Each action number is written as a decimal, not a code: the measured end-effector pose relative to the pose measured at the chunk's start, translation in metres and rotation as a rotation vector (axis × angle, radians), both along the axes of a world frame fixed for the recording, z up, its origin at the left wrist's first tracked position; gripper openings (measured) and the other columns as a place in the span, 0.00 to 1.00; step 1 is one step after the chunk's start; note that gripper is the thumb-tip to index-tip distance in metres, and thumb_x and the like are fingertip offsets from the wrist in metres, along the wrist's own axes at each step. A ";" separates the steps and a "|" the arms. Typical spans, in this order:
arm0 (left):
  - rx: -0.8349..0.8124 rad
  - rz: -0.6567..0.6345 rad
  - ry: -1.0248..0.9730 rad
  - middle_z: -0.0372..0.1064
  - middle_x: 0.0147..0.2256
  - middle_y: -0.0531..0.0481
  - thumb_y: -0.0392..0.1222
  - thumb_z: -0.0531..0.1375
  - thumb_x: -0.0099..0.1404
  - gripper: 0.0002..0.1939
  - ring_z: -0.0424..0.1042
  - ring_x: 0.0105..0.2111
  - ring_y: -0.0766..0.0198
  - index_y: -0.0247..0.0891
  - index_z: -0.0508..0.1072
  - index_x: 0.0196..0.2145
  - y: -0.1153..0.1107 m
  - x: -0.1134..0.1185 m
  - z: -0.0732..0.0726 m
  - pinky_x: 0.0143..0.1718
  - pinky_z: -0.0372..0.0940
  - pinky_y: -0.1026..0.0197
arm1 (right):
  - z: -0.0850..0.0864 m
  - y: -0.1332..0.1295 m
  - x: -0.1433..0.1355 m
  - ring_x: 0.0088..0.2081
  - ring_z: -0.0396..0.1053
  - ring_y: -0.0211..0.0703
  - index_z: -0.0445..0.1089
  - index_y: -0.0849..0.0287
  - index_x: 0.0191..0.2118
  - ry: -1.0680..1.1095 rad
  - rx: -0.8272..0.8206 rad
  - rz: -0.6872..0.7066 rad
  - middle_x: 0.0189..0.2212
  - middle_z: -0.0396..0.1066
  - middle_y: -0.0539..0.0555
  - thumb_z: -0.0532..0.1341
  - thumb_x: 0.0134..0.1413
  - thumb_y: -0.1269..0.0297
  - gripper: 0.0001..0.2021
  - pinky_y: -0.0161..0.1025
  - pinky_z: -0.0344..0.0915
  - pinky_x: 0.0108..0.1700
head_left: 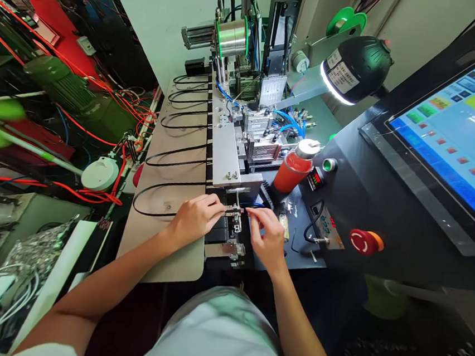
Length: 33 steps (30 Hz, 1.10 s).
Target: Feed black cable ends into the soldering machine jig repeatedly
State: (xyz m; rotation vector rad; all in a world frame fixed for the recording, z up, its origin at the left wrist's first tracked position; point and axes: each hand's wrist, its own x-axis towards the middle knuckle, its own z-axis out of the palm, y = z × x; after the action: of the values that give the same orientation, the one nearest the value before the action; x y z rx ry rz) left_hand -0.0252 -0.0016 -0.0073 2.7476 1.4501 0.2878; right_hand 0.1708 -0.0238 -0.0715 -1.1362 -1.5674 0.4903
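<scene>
Beige plate (177,195), left hand (195,217) angled inward, pinching black cable (155,215), right hand (268,235) opposite, fingertips together beside fixture (237,223).

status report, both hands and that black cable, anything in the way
Left hand pinching black cable at metal fixture. Right hand at fixture's other side, grip contents unclear. Red bottle beyond right hand, touching neither.

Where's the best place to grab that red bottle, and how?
I'd hold the red bottle around its body, just below the silver lid. The body looks round and wide, so hands could wrap around it well. Coming from the near side seems best, because metal machine parts crowd its left side.
</scene>
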 end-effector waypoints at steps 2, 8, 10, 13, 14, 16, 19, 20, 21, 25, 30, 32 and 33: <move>0.006 0.000 0.011 0.70 0.35 0.53 0.39 0.56 0.69 0.07 0.70 0.35 0.65 0.39 0.74 0.36 -0.001 0.000 0.001 0.33 0.63 0.63 | 0.005 -0.007 0.011 0.35 0.71 0.42 0.73 0.58 0.39 0.026 -0.006 -0.095 0.32 0.73 0.55 0.52 0.63 0.70 0.11 0.39 0.67 0.37; 0.027 -0.004 0.069 0.70 0.36 0.52 0.38 0.54 0.70 0.09 0.68 0.35 0.66 0.40 0.75 0.37 -0.003 0.004 0.002 0.29 0.61 0.64 | 0.023 -0.042 0.041 0.30 0.70 0.40 0.75 0.57 0.41 0.121 -0.093 -0.304 0.28 0.72 0.51 0.56 0.63 0.65 0.10 0.36 0.68 0.35; 0.028 -0.001 0.104 0.70 0.37 0.51 0.38 0.54 0.70 0.10 0.68 0.36 0.65 0.41 0.76 0.37 -0.004 0.004 0.006 0.29 0.61 0.65 | 0.026 -0.054 0.046 0.28 0.70 0.39 0.76 0.58 0.41 0.165 -0.125 -0.310 0.27 0.72 0.52 0.57 0.62 0.63 0.10 0.35 0.67 0.31; 0.014 0.027 0.110 0.72 0.38 0.51 0.39 0.54 0.69 0.10 0.70 0.38 0.64 0.42 0.77 0.38 -0.006 -0.008 0.026 0.34 0.63 0.64 | 0.029 -0.066 0.050 0.25 0.69 0.38 0.76 0.57 0.42 0.167 -0.166 -0.287 0.25 0.72 0.51 0.60 0.61 0.64 0.09 0.34 0.67 0.29; 0.011 0.059 0.079 0.72 0.38 0.51 0.40 0.55 0.70 0.10 0.70 0.39 0.64 0.42 0.77 0.39 -0.007 -0.017 0.037 0.36 0.64 0.64 | 0.029 -0.069 0.052 0.25 0.70 0.38 0.76 0.57 0.42 0.148 -0.178 -0.265 0.25 0.73 0.51 0.61 0.60 0.64 0.08 0.34 0.67 0.28; 0.047 0.174 -0.016 0.73 0.40 0.52 0.44 0.54 0.70 0.11 0.72 0.40 0.64 0.43 0.76 0.42 -0.012 -0.038 0.060 0.42 0.66 0.63 | 0.030 -0.073 0.055 0.25 0.70 0.38 0.77 0.56 0.41 0.100 -0.195 -0.178 0.25 0.73 0.50 0.62 0.59 0.66 0.07 0.33 0.66 0.27; 0.203 0.421 -0.101 0.74 0.42 0.54 0.49 0.53 0.70 0.14 0.72 0.42 0.65 0.44 0.76 0.44 -0.028 -0.079 0.087 0.47 0.66 0.63 | 0.028 -0.074 0.059 0.24 0.70 0.37 0.76 0.55 0.40 0.034 -0.204 0.022 0.26 0.73 0.49 0.61 0.59 0.69 0.07 0.33 0.65 0.26; 0.243 0.506 -0.099 0.74 0.42 0.55 0.50 0.52 0.71 0.14 0.72 0.41 0.66 0.45 0.75 0.44 -0.035 -0.092 0.090 0.47 0.66 0.63 | 0.027 -0.073 0.060 0.25 0.70 0.37 0.76 0.55 0.39 0.014 -0.200 0.083 0.27 0.74 0.50 0.61 0.59 0.70 0.06 0.33 0.65 0.27; 0.275 0.579 -0.089 0.74 0.41 0.56 0.51 0.52 0.70 0.14 0.72 0.41 0.66 0.45 0.76 0.43 -0.043 -0.106 0.092 0.46 0.66 0.64 | 0.025 -0.073 0.059 0.26 0.70 0.37 0.75 0.56 0.39 -0.003 -0.195 0.137 0.28 0.74 0.50 0.61 0.59 0.70 0.06 0.34 0.66 0.28; 0.329 0.779 -0.048 0.75 0.36 0.56 0.53 0.54 0.68 0.16 0.73 0.33 0.64 0.43 0.77 0.38 -0.074 -0.152 0.076 0.39 0.67 0.62 | 0.018 -0.069 0.052 0.32 0.72 0.39 0.74 0.56 0.39 -0.029 -0.166 0.283 0.31 0.74 0.52 0.60 0.59 0.71 0.06 0.35 0.69 0.32; 0.231 1.080 0.005 0.77 0.33 0.52 0.50 0.55 0.67 0.15 0.74 0.33 0.59 0.40 0.78 0.39 -0.104 -0.192 0.052 0.38 0.67 0.59 | 0.004 -0.063 0.035 0.30 0.70 0.37 0.74 0.55 0.47 -0.068 -0.127 0.292 0.35 0.73 0.54 0.61 0.60 0.69 0.11 0.34 0.69 0.31; 0.192 1.193 0.038 0.77 0.33 0.48 0.48 0.55 0.65 0.15 0.75 0.34 0.57 0.38 0.78 0.40 -0.110 -0.205 0.046 0.38 0.67 0.58 | -0.002 -0.062 0.031 0.32 0.72 0.38 0.74 0.52 0.47 -0.102 -0.072 0.277 0.36 0.73 0.53 0.61 0.59 0.69 0.12 0.35 0.70 0.33; 0.171 1.231 0.055 0.77 0.34 0.46 0.47 0.55 0.65 0.16 0.75 0.35 0.56 0.37 0.79 0.40 -0.112 -0.210 0.043 0.38 0.67 0.58 | -0.006 -0.062 0.031 0.33 0.72 0.39 0.74 0.51 0.48 -0.117 -0.041 0.270 0.37 0.73 0.53 0.62 0.59 0.70 0.13 0.35 0.70 0.34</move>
State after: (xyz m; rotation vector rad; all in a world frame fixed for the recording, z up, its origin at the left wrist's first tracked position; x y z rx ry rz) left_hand -0.2356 -0.1140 0.0352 1.5438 3.0069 0.3272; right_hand 0.2019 -0.0857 -0.0774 -1.0028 -1.8320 0.6466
